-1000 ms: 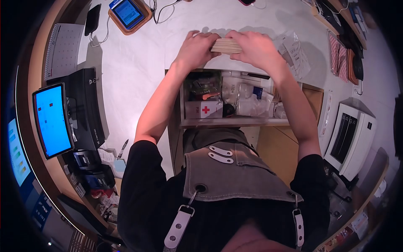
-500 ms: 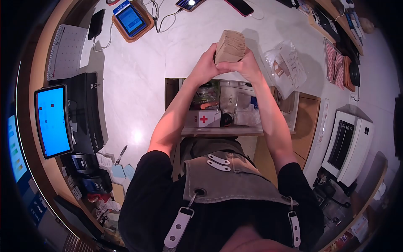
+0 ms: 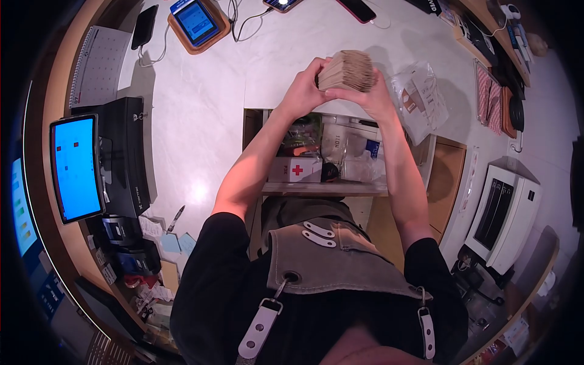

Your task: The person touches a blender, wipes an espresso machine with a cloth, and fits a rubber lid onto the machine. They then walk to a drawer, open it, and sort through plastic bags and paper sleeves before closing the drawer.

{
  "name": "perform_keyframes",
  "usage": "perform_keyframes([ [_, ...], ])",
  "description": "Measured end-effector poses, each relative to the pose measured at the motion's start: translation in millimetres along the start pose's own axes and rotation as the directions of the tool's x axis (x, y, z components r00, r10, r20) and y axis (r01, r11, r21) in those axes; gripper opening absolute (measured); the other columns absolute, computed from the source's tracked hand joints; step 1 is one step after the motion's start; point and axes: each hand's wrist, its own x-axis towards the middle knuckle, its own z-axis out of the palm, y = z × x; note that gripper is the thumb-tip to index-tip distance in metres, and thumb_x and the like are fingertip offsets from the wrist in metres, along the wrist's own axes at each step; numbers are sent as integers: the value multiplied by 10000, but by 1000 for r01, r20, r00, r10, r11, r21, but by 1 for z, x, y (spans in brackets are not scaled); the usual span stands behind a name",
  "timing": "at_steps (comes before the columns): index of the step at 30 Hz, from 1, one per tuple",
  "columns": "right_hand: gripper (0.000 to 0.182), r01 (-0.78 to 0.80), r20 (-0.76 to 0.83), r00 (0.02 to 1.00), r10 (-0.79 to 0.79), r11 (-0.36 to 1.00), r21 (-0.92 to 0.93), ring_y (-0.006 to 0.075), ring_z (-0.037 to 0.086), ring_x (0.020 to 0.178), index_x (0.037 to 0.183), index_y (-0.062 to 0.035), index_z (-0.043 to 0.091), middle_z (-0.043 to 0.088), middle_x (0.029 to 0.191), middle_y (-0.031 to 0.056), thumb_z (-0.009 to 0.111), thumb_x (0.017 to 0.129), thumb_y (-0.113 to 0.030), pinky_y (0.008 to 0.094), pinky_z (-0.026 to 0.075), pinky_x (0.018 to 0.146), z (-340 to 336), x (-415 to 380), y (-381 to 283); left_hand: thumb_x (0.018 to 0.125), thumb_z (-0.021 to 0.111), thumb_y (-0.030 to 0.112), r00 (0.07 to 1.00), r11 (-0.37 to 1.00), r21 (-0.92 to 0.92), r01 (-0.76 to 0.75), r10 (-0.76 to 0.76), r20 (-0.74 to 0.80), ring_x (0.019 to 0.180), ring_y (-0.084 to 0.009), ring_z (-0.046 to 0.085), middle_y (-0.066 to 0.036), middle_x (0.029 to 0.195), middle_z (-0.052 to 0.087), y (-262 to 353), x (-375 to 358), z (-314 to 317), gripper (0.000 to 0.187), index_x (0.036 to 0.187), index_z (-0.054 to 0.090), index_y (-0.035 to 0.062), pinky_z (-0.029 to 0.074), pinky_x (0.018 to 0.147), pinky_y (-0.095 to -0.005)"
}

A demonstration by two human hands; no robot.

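A thick stack of brown paper napkins [image 3: 348, 70] is held up over the counter's near edge, its layered edges facing up and to the right. My left hand [image 3: 306, 89] grips it from the left side, fingers mostly behind it. On the other side my right hand [image 3: 378, 99] clasps it, with a thumb across the near face. Beneath my forearms an open drawer [image 3: 328, 187] holds a white box with a red cross [image 3: 297, 170], clear plastic packets [image 3: 359, 165] and other packed items. A crumpled clear plastic bag [image 3: 421, 100] lies right of my right hand.
On the left stand a tablet screen [image 3: 76, 167] and a black box [image 3: 128, 158]. A card terminal [image 3: 196, 24] and cabled phones [image 3: 145, 27] lie at the back. A white appliance [image 3: 504, 213] is at the right, and a pen [image 3: 176, 219] lies on the left counter.
Both hands have shifted slightly right with the stack. Its edges now look more fanned out, and more of its left side shows. The drawer stays open.
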Motion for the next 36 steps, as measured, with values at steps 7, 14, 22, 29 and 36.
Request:
perform_keyframes([
  [7,515,-42,20,999,41,997,60,116,686,992,1173,-9,704,758,1065,35,941,719,-72,305,546,933,4,3,15,799,852,72,996,997,6,77,-78,51,1070,-240,701,-151,1184,726,-19,-2,-6,645,1369,552,35,542,964,-360],
  [14,474,-34,30,999,32,997,72,107,680,961,1159,-17,711,758,1025,29,928,740,-64,300,541,914,9,2,11,807,832,79,1000,999,33,6,-6,5,1001,-241,714,-181,1129,735,-4,-7,-7,605,1355,581,28,551,917,-365],
  [22,681,-69,44,997,68,997,17,136,648,1076,1316,-36,618,709,1163,35,944,720,-86,310,528,965,7,2,25,802,799,73,996,989,116,87,-89,19,991,-320,727,-210,1106,735,-20,-7,-11,563,1332,610,43,561,890,-385],
  [29,1218,415,-11,849,-529,678,-606,296,367,1483,1543,-103,376,498,1511,120,1024,520,-233,498,327,1211,-18,-17,-62,854,774,247,992,757,641,-129,87,96,920,-393,688,-137,989,737,28,-9,-52,330,1120,655,92,557,787,-478],
  [36,935,407,398,908,-131,48,-912,270,566,1308,1491,-110,400,639,1341,79,880,718,-324,524,275,1231,2,1,-34,839,780,190,955,416,879,-231,-74,286,853,-353,714,-104,932,723,66,-1,-57,349,1129,615,88,570,718,-464],
])
